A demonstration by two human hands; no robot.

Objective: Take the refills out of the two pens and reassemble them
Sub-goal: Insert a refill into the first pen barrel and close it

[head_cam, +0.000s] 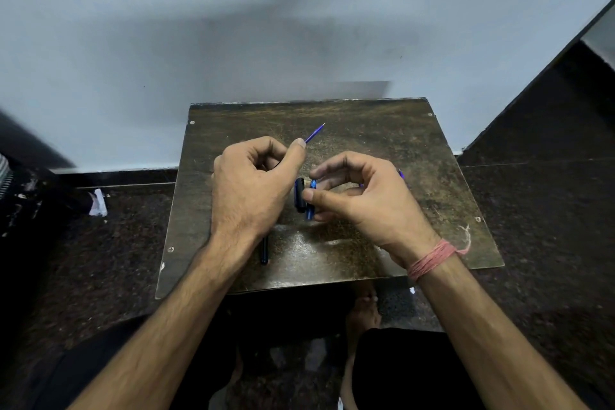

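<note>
Worn table (382, 130): left hand (248, 190) grip pinches refill (314, 132); right hand (362, 191) grip clasps blue barrel (311, 200).

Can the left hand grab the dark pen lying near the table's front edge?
Probably not right away: the left hand is closed on the blue refill. The dark pen lies just beside its wrist, uncovered, so it's close once freed.

One refill (314, 132), three pen parts, two hands, one table (382, 130)
</note>
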